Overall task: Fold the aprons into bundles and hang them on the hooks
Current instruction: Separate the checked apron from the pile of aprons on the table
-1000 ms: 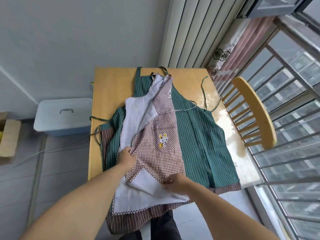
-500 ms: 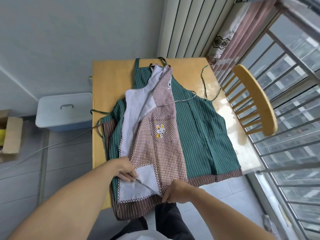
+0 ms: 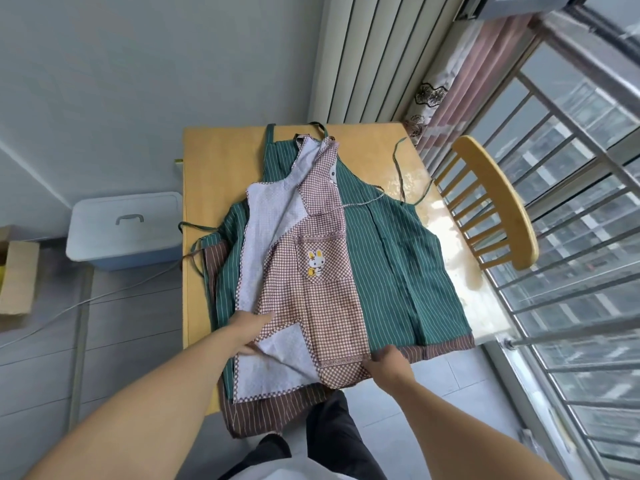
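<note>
A: Where is the checked apron found?
B: It is laid on the green apron, folded lengthwise so its white lining is turned up on the left. Both are spread on the table, with a brown apron seen beneath, hanging over the near edge

A: How are the hands placed?
B: The left hand is laid on the fold with fingers straight; the hem corner is pinched by the right hand

A: And around?
B: A chair is set at the right, a bin and a box on the floor at the left
</note>
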A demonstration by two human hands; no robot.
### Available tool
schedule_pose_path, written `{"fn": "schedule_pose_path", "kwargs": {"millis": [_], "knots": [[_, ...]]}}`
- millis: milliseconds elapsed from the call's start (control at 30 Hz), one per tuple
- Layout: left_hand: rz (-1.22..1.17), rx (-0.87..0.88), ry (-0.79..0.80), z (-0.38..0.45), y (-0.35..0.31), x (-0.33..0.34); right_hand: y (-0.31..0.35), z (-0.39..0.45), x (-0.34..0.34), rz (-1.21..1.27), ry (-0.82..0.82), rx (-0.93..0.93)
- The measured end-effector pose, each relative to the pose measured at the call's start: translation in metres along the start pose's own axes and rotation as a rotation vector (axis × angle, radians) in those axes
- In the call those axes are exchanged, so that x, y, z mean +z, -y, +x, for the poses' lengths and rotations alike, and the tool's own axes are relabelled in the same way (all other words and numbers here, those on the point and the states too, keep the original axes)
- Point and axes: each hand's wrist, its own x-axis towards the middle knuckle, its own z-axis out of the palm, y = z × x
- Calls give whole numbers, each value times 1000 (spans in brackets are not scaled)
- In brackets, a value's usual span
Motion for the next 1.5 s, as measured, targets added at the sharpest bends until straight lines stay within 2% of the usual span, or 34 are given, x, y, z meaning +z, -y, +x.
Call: {"fn": "schedule_pose_path", "kwargs": {"millis": [100, 200, 333, 533, 667, 933, 1100, 1167, 1233, 1333, 1500], "knots": [[207, 67, -170, 8, 7, 12, -16, -2, 5, 219, 146, 74], [283, 86, -168, 5, 7, 18, -25, -8, 6, 491, 225, 99], [315, 83, -186, 7, 8, 20, -29, -16, -3, 901, 395, 236], [289, 80, -106, 12, 8, 17, -32, -22, -1, 1227, 386, 374], [389, 91, -69, 6, 8, 19, -33, -21, 4, 1471, 436, 386], [347, 145, -106, 18, 17, 16, -50, -28, 7, 1473, 565, 475], [402, 131, -131, 22, 16, 19, -56, -24, 15, 1565, 475, 447], [433, 113, -131, 21, 14, 19, -58, -26, 16, 1478, 486, 386], [451, 105, -140, 22, 13, 19, -59, -30, 16, 1279, 466, 320], [509, 97, -135, 25, 11, 19, -59, -30, 18, 1037, 312, 217], [654, 91, -216, 32, 8, 18, -64, -21, 30, 679, -127, 31]]}}
